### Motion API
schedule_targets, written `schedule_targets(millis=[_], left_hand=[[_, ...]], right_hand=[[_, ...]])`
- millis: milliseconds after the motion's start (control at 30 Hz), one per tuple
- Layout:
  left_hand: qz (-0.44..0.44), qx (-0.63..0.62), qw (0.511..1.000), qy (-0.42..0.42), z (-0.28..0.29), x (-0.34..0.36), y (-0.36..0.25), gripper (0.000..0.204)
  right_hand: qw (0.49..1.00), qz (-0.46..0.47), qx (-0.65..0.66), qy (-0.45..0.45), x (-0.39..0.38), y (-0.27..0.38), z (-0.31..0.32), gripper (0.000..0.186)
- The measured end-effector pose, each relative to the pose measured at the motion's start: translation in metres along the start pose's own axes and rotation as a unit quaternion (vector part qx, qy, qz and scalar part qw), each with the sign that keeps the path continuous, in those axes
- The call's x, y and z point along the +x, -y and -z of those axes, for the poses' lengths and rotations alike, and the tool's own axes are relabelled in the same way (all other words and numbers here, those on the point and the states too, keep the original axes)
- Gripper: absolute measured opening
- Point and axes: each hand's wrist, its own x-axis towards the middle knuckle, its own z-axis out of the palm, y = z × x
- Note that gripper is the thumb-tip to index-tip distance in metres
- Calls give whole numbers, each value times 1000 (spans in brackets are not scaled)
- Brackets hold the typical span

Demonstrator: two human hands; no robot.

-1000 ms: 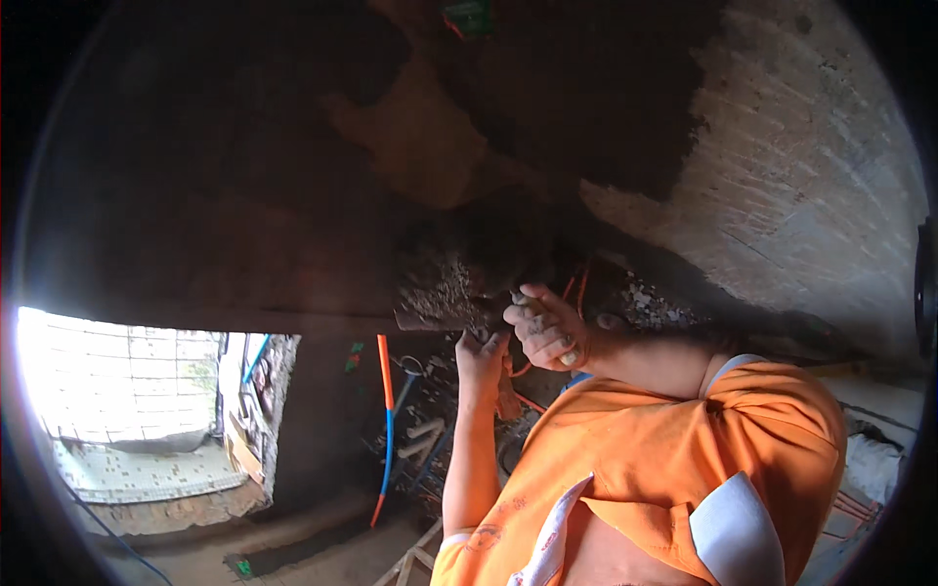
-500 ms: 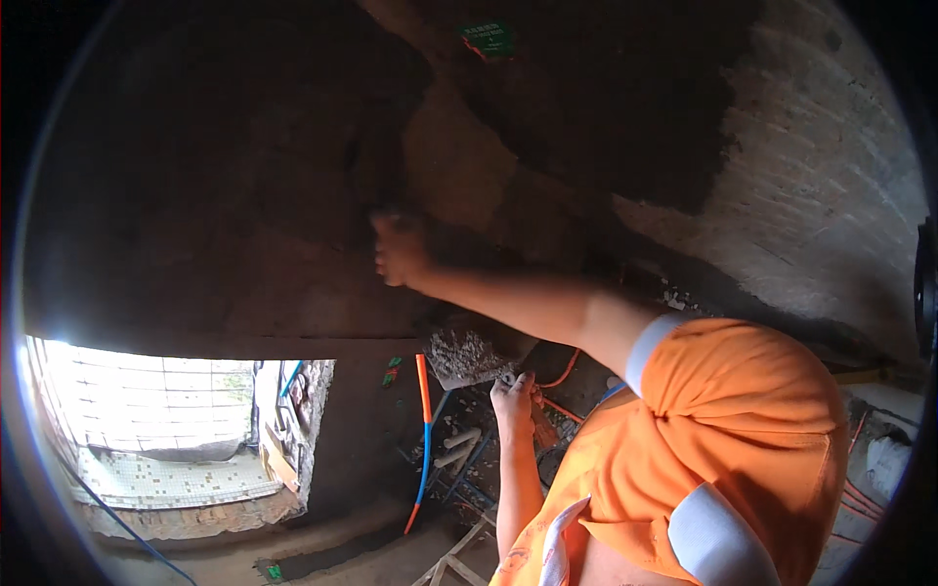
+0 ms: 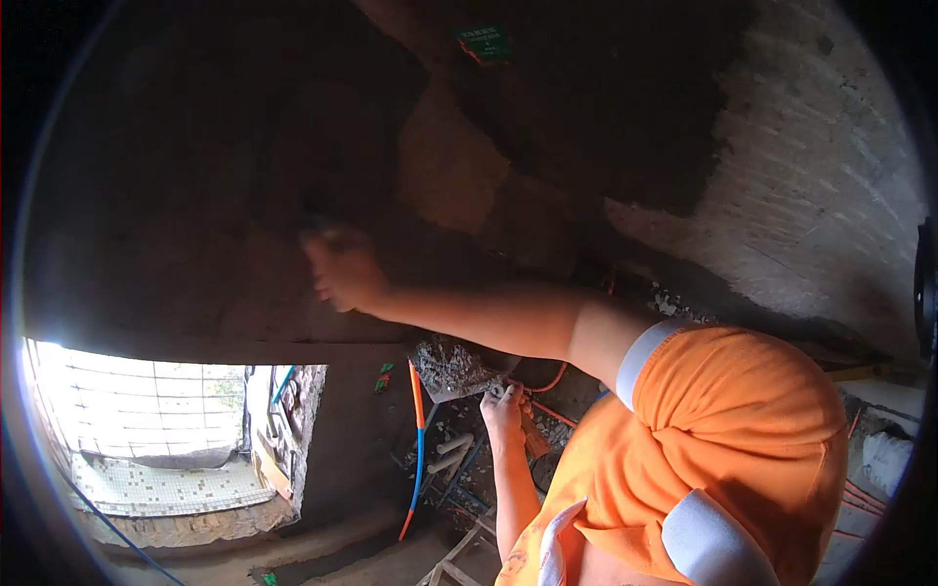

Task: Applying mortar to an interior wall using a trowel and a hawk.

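Note:
My right hand (image 3: 344, 271), blurred by motion, is closed at the dark, freshly coated wall (image 3: 195, 215). It grips what looks like a plastering trowel (image 3: 315, 203), whose dark blade is mostly lost against the wall. Lower down, my left hand (image 3: 503, 406) is closed on the near edge of a plasterer's hawk (image 3: 447, 396). Lumpy grey mortar (image 3: 451, 366) lies on the hawk, partly hidden behind my right forearm. The hawk's underside and grip cannot be seen.
A window opening (image 3: 161, 415) with a wire grid and rough edges is at lower left. An orange-and-blue pipe (image 3: 420, 449) runs beside it. Below stands a wooden frame (image 3: 457, 562). Paler, scratched wall (image 3: 811, 186) is at right; a green label (image 3: 485, 45) is above.
My right hand has swept left along the wall, with the trowel. My left hand and the hawk shift only slightly left and down as the whole view shifts a little.

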Motion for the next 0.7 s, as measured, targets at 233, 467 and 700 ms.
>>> schedule_targets(millis=[233, 467, 700], left_hand=[[-1, 5, 1000, 12, -1, -4, 4, 17], [1, 4, 1000, 24, -2, -3, 0, 18], [-6, 9, 1000, 11, -2, -7, 6, 19]], right_hand=[[987, -33, 89, -132, 41, 8, 44, 30], [997, -49, 16, -51, 20, 22, -38, 28], [997, -25, 48, -47, -14, -48, 39, 19]])
